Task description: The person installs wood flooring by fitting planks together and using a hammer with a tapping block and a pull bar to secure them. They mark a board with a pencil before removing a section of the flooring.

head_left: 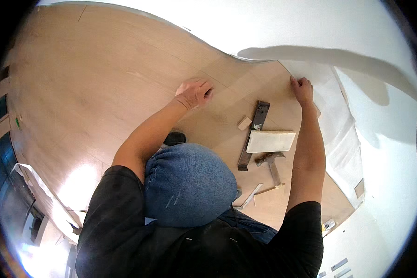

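Note:
Wood-look floor planks (125,69) lie beneath both of my hands. My left hand (195,92) rests closed on their surface, fingers curled, with nothing visible in it. To the far right, my right hand (303,90) pinches the edge of a floor plank (273,74) beside the white underlay. Between my arms lies a dark metal pull bar (260,113), with a pale rectangular block (271,141) across it. Just nearer is a claw hammer (274,169). A small wood offcut (244,123) sits left of the bar.
White underlay sheet (343,148) runs along the right wall (389,139). Thin strips (252,195) lie by my knee (190,185), and a yellow-and-white tool (329,225) sits at the lower right. Crumpled white sheeting (41,190) is at the left.

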Action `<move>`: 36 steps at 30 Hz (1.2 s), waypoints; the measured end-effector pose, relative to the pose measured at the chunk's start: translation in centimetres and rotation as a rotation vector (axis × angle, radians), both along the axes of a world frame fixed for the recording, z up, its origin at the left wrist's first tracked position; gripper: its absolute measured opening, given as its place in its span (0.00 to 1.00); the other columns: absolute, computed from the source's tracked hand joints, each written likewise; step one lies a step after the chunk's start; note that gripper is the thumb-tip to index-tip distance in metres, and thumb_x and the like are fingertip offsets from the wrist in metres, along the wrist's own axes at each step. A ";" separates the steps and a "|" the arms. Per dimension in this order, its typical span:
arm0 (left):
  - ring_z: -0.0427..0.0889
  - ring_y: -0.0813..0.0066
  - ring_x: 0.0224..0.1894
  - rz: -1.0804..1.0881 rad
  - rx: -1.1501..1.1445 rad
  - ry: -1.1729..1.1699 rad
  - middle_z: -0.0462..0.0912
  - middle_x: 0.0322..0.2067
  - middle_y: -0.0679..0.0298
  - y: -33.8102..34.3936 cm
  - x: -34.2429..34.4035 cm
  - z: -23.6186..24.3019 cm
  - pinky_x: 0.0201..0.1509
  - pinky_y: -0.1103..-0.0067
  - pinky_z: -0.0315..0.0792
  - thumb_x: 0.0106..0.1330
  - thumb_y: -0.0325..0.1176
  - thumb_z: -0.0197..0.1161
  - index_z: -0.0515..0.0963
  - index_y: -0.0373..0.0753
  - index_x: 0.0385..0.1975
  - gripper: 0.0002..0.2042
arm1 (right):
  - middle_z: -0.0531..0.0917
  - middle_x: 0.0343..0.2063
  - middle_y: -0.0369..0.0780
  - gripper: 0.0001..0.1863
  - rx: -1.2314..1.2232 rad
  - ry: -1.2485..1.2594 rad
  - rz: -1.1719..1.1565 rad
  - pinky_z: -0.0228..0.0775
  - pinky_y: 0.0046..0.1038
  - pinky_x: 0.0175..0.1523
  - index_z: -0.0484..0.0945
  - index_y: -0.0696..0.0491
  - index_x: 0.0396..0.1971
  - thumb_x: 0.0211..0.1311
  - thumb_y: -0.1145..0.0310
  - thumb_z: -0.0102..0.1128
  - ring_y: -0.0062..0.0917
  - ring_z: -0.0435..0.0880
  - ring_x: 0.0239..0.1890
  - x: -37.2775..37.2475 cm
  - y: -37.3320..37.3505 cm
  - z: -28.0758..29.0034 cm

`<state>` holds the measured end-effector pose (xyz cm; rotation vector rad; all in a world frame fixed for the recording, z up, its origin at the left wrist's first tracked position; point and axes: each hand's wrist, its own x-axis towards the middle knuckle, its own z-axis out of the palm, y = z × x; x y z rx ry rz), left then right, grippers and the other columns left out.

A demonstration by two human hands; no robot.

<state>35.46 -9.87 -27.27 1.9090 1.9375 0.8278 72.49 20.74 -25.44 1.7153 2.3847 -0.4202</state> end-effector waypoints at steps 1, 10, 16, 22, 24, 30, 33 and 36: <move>0.84 0.65 0.28 -0.002 0.021 0.000 0.82 0.25 0.65 0.1 0.0 -0.1 0.30 0.71 0.78 0.58 0.31 0.67 0.75 0.46 0.29 0.06 | 0.82 0.46 0.52 0.36 0.008 0.009 0.015 0.69 0.46 0.60 0.81 0.59 0.43 0.66 0.35 0.57 0.49 0.78 0.52 0.1 0.1 0.0; 0.84 0.64 0.32 0.003 -0.072 0.005 0.83 0.29 0.66 0.0 -0.3 0.1 0.36 0.69 0.80 0.63 0.35 0.65 0.77 0.47 0.31 0.03 | 0.81 0.50 0.53 0.38 -0.116 -0.030 -0.023 0.65 0.47 0.64 0.81 0.60 0.48 0.66 0.34 0.55 0.52 0.75 0.55 -1.5 0.0 2.1; 0.84 0.65 0.29 -0.015 0.092 -0.014 0.83 0.28 0.66 0.4 -0.2 -1.0 0.31 0.71 0.79 0.60 0.36 0.67 0.78 0.46 0.30 0.05 | 0.81 0.46 0.55 0.35 -0.150 -0.121 0.096 0.67 0.48 0.60 0.84 0.56 0.47 0.69 0.35 0.51 0.53 0.76 0.53 -1.3 1.0 3.3; 0.84 0.64 0.30 0.019 0.035 0.001 0.84 0.27 0.65 0.3 -0.8 0.1 0.32 0.70 0.79 0.58 0.35 0.68 0.79 0.46 0.28 0.05 | 0.83 0.32 0.52 0.27 -0.231 0.044 0.063 0.75 0.40 0.48 0.81 0.60 0.48 0.65 0.49 0.67 0.45 0.82 0.38 -1.1 -1.1 8.4; 0.84 0.63 0.30 0.029 0.048 -0.021 0.84 0.27 0.64 0.7 -1.2 0.0 0.32 0.69 0.79 0.59 0.35 0.68 0.79 0.46 0.29 0.04 | 0.83 0.31 0.51 0.26 -0.311 0.190 0.017 0.73 0.38 0.44 0.79 0.62 0.44 0.65 0.51 0.68 0.40 0.82 0.36 -2.3 -2.0 11.2; 0.83 0.66 0.37 0.199 -0.214 -0.307 0.84 0.37 0.62 0.3 -1.4 -0.6 0.39 0.71 0.77 0.65 0.40 0.66 0.78 0.43 0.48 0.14 | 0.85 0.33 0.49 0.23 -0.158 0.042 0.082 0.75 0.39 0.43 0.80 0.56 0.41 0.65 0.49 0.68 0.44 0.84 0.36 -3.9 -3.5 17.6; 0.81 0.67 0.48 0.574 -0.593 -0.972 0.80 0.49 0.59 -0.7 -0.1 1.8 0.48 0.72 0.74 0.71 0.50 0.61 0.71 0.41 0.62 0.26 | 0.86 0.33 0.47 0.21 0.084 0.009 0.148 0.77 0.41 0.44 0.82 0.53 0.38 0.63 0.48 0.69 0.41 0.86 0.38 -4.4 -7.8 24.0; 0.73 0.61 0.63 0.791 -0.795 -1.479 0.72 0.64 0.54 -1.7 -1.4 8.1 0.64 0.68 0.65 0.73 0.62 0.52 0.63 0.42 0.71 0.36 | 0.86 0.30 0.37 0.18 0.334 0.140 0.259 0.77 0.35 0.41 0.82 0.50 0.32 0.60 0.49 0.70 0.34 0.86 0.34 -4.2 -12.2 34.6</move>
